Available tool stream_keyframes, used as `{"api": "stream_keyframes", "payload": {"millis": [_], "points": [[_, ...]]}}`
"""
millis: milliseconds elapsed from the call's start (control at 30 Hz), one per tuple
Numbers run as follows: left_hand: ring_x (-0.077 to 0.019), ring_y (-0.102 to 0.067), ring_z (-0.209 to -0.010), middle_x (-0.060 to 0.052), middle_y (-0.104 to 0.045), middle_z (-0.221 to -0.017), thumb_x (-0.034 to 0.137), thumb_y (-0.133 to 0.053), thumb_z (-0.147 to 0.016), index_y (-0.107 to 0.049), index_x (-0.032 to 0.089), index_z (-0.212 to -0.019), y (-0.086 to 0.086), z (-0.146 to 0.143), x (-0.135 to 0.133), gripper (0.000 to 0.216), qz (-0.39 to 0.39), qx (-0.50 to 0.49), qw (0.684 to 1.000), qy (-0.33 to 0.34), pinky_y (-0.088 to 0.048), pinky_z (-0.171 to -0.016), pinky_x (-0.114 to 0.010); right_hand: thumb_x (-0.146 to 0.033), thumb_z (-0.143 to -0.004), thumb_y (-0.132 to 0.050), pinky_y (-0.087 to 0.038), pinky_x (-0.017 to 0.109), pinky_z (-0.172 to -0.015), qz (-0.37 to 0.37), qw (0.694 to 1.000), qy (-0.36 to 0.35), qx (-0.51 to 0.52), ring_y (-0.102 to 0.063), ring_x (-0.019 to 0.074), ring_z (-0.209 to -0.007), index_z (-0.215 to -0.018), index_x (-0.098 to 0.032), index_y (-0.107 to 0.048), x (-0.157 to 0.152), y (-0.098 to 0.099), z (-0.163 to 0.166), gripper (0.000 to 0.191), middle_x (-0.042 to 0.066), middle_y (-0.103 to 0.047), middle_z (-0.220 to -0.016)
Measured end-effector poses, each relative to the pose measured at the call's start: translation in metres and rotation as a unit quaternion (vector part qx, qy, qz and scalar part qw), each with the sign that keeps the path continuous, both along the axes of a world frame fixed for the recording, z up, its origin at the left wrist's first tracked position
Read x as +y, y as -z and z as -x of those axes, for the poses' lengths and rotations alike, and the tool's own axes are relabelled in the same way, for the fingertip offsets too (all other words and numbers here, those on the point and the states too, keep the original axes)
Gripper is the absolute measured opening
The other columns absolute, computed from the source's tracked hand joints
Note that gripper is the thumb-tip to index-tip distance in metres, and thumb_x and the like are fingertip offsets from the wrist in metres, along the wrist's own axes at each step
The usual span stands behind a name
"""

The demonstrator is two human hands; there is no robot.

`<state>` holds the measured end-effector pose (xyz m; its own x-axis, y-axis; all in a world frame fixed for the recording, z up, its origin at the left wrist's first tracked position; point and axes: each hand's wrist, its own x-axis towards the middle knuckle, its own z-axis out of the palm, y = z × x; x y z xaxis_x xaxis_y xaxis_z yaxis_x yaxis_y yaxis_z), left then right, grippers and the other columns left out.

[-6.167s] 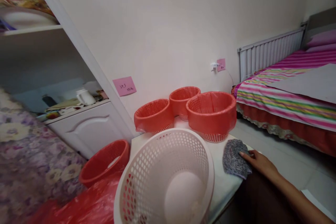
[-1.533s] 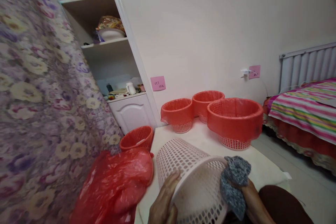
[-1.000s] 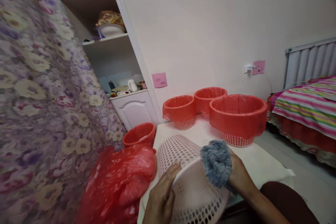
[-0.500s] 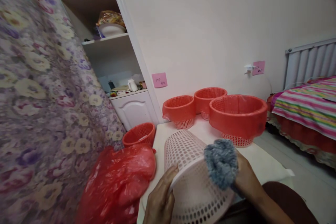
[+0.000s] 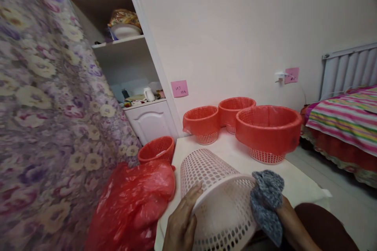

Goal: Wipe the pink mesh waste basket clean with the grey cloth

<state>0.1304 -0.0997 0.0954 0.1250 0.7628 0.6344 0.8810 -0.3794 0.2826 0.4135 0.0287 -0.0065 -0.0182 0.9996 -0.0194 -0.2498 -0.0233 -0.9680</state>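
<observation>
A pale pink perforated plastic basket (image 5: 203, 168) lies tilted on its side, its wide mouth facing me. My left hand (image 5: 182, 215) is closed on the left part of its rim, fingers outside against the holes. My right hand (image 5: 283, 208) holds a fuzzy grey-blue cloth (image 5: 268, 188) at the right side of the rim. The cloth covers most of the right fingers, and one end hangs down. Through the mouth, the basket's bare inner wall is visible.
Red-lined baskets (image 5: 268, 133) stand at the back of the covered table (image 5: 300, 180). Left of it are another red-lined basket (image 5: 157, 151) and a heap of red plastic bags (image 5: 132, 200). A floral curtain (image 5: 38, 106) hangs at left; a bed (image 5: 347, 113) is at right.
My right hand has moved the cloth rightward, from across the basket's upper rim to its right edge. The basket has turned slightly, while my left hand keeps its hold.
</observation>
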Motion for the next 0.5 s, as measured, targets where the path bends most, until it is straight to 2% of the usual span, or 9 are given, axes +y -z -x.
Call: {"api": "stream_keyframes", "payload": {"millis": [67, 133, 167, 233, 300, 333, 367, 433, 500], "points": [[-0.0153, -0.056, -0.124, -0.003, -0.062, -0.134, 0.008, -0.047, -0.084, -0.05, 0.03, -0.133, 0.0, 0.001, -0.004, 0.053, 0.001, 0.002, 1.0, -0.009, -0.045, -0.103, -0.031, -0.04, -0.061, -0.077, -0.055, 0.045, -0.084, 0.055, 0.995, -0.016, 0.075, -0.07, 0.0314, -0.084, -0.096, -0.019, -0.072, -0.005, 0.018, -0.001, 0.04, 0.007, -0.077, -0.09], [-0.0166, -0.056, -0.125, -0.005, -0.061, -0.135, 0.008, -0.048, -0.084, -0.05, 0.028, -0.133, -0.002, 0.002, -0.005, 0.054, 0.002, 0.01, 1.0, -0.019, -0.044, -0.104, -0.032, -0.04, -0.064, -0.077, -0.055, 0.043, -0.083, 0.04, 0.996, -0.016, 0.078, -0.07, 0.0305, -0.085, -0.097, -0.019, -0.071, -0.006, 0.012, 0.002, 0.04, 0.006, -0.077, -0.09], [-0.0172, -0.056, -0.125, -0.005, -0.061, -0.134, 0.007, -0.048, -0.083, -0.05, 0.027, -0.133, -0.003, 0.001, -0.005, 0.054, 0.001, 0.017, 1.0, -0.022, -0.044, -0.104, -0.033, -0.041, -0.066, -0.075, -0.055, 0.043, -0.084, 0.009, 0.999, -0.008, 0.048, -0.069, 0.0306, -0.088, -0.097, -0.018, -0.071, -0.006, -0.001, 0.004, 0.038, 0.006, -0.077, -0.091], [-0.0166, -0.057, -0.124, -0.005, -0.063, -0.132, 0.005, -0.047, -0.081, -0.051, 0.026, -0.133, -0.007, -0.001, -0.002, 0.056, -0.002, 0.032, 0.999, -0.026, -0.045, -0.104, -0.032, -0.04, -0.069, -0.072, -0.051, 0.041, -0.091, -0.093, 0.994, 0.013, -0.05, -0.066, 0.0307, -0.097, -0.095, -0.018, -0.071, -0.007, -0.038, 0.009, 0.034, 0.008, -0.075, -0.093], [-0.0149, -0.057, -0.123, -0.004, -0.064, -0.132, 0.002, -0.046, -0.078, -0.051, 0.026, -0.133, -0.012, -0.007, 0.003, 0.06, -0.004, 0.045, 0.999, -0.012, -0.045, -0.104, -0.031, -0.031, -0.071, -0.07, -0.046, 0.039, -0.099, -0.209, 0.969, 0.002, -0.131, -0.063, 0.0277, -0.104, -0.101, -0.02, -0.069, -0.015, -0.081, 0.017, 0.032, 0.008, -0.071, -0.104], [-0.014, -0.057, -0.123, -0.004, -0.064, -0.132, 0.001, -0.045, -0.078, -0.051, 0.026, -0.132, -0.015, -0.011, 0.005, 0.06, -0.003, 0.049, 0.999, 0.0, -0.045, -0.104, -0.03, -0.025, -0.072, -0.068, -0.048, 0.037, -0.096, -0.26, 0.949, -0.034, -0.173, -0.062, 0.0255, -0.104, -0.105, -0.021, -0.067, -0.021, -0.1, 0.021, 0.033, 0.007, -0.068, -0.109], [-0.0134, -0.056, -0.124, -0.004, -0.063, -0.132, 0.0, -0.045, -0.078, -0.051, 0.026, -0.132, -0.018, -0.015, 0.008, 0.06, -0.002, 0.052, 0.999, 0.011, -0.045, -0.104, -0.029, -0.022, -0.073, -0.065, -0.052, 0.034, -0.086, -0.303, 0.928, -0.055, -0.21, -0.064, 0.0231, -0.094, -0.099, -0.021, -0.067, -0.027, -0.116, 0.026, 0.027, 0.006, -0.066, -0.103], [-0.0131, -0.056, -0.125, -0.004, -0.063, -0.133, 0.002, -0.043, -0.082, -0.051, 0.026, -0.132, -0.023, -0.021, 0.012, 0.056, 0.009, 0.054, 0.998, 0.032, -0.045, -0.104, -0.029, -0.015, -0.076, -0.058, -0.053, 0.031, -0.072, -0.352, 0.896, -0.083, -0.259, -0.063, 0.0194, -0.081, -0.09, -0.021, -0.066, -0.036, -0.135, 0.033, 0.017, 0.005, -0.063, -0.095], [-0.0131, -0.055, -0.125, -0.004, -0.063, -0.132, 0.003, -0.042, -0.083, -0.051, 0.026, -0.132, -0.026, -0.023, 0.014, 0.054, 0.016, 0.053, 0.998, 0.039, -0.046, -0.104, -0.029, -0.014, -0.076, -0.057, -0.053, 0.031, -0.072, -0.368, 0.888, -0.088, -0.262, -0.063, 0.02, -0.085, -0.087, -0.021, -0.066, -0.035, -0.135, 0.034, 0.016, 0.006, -0.063, -0.096]]}}
